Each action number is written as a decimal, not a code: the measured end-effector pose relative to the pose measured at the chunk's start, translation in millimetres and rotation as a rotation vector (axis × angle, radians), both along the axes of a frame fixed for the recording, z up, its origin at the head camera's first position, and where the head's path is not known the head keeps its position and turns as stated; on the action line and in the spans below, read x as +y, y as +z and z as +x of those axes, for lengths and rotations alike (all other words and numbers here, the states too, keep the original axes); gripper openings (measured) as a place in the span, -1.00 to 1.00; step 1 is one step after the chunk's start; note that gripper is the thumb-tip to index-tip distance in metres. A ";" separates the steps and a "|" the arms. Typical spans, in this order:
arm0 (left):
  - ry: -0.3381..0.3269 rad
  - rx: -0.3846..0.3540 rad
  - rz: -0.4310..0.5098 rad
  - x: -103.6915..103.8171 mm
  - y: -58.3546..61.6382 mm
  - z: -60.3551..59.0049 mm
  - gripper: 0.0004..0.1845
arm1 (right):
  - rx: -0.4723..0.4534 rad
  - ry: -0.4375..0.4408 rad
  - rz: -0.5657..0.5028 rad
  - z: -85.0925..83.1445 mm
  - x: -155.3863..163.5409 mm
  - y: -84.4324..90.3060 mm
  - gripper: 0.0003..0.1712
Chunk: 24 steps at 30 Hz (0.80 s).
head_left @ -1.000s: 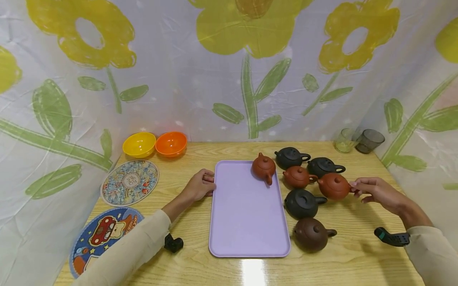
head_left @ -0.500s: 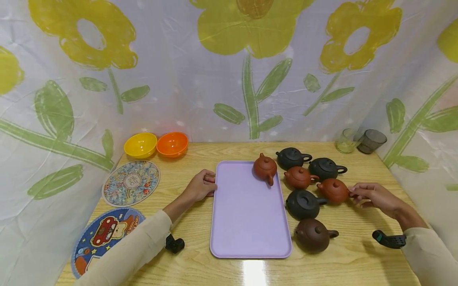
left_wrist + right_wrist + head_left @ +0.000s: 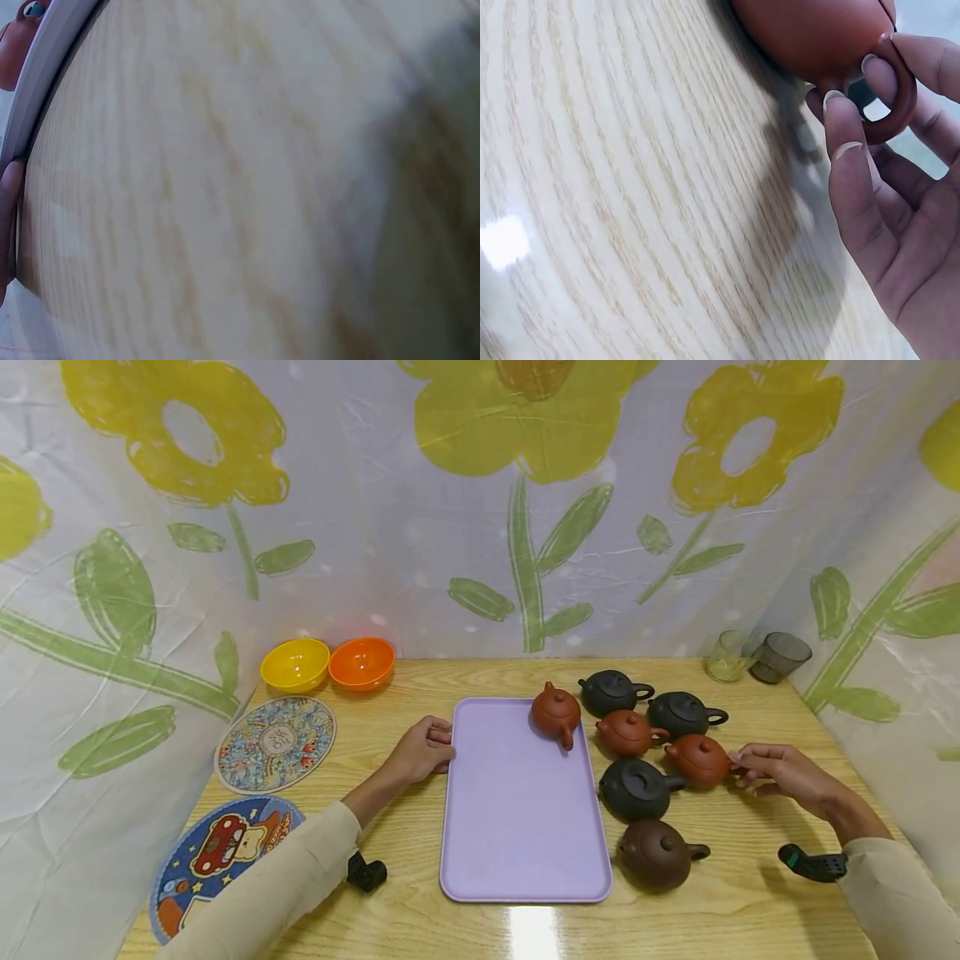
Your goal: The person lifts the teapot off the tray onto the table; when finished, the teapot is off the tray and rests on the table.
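Note:
My right hand (image 3: 744,768) pinches the ring handle (image 3: 889,101) of a red-brown teapot (image 3: 699,758) that sits on the wooden table among several other teapots, right of a lilac tray (image 3: 517,827). In the right wrist view its fingers (image 3: 855,172) curl round the handle beside the pot's body (image 3: 810,30). My left hand (image 3: 441,747) grips the tray's left rim, fingers curled over it. The left wrist view shows only blurred table, the tray's edge (image 3: 45,71) and a fingertip (image 3: 9,214). Another red-brown teapot (image 3: 556,712) stands on the tray's far right corner.
Dark teapots (image 3: 613,691) (image 3: 681,714) (image 3: 637,787), a red one (image 3: 628,732) and a brown one (image 3: 658,853) crowd the tray's right side. Yellow (image 3: 295,664) and orange (image 3: 362,662) bowls and two round mats (image 3: 275,743) (image 3: 217,847) lie left. Two glasses (image 3: 750,656) stand far right. A flowered curtain encloses the table.
My right hand brought the red-brown teapot slightly down and nearer, onto the table; over the last half second it has stayed put. The left hand has not moved.

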<state>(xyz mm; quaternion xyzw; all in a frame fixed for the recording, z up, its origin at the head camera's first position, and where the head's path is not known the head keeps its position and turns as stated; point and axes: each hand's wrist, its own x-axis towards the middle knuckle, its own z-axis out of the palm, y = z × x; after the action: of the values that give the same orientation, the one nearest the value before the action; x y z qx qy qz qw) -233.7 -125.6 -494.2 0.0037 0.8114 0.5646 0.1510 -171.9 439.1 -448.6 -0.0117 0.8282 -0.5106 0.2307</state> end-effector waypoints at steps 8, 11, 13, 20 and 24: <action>-0.004 -0.004 0.026 -0.3 1.6 1.9 -0.52 | 0.002 0.019 0.025 1.8 4.8 -2.8 -0.68; -0.007 -0.002 0.028 -0.5 1.6 2.0 -0.53 | 0.004 0.012 0.037 3.3 5.2 -3.5 -0.67; -0.008 -0.001 0.030 -0.8 1.2 1.8 -0.52 | 0.007 -0.009 0.045 4.3 4.8 -4.1 -0.67; -0.007 0.000 0.035 -1.0 0.2 1.1 -0.52 | 0.133 -0.082 0.072 7.2 5.6 -4.5 -0.67; -0.009 -0.002 0.035 -0.6 0.9 1.0 -0.51 | 0.220 -0.122 0.081 8.5 8.9 -0.1 -0.69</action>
<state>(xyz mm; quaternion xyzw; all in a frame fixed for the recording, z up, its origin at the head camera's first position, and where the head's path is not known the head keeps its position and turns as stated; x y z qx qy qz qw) -232.6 -126.2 -493.3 0.0094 0.8013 0.5780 0.1543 -163.4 448.0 -448.7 -0.0077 0.8676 -0.4854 0.1072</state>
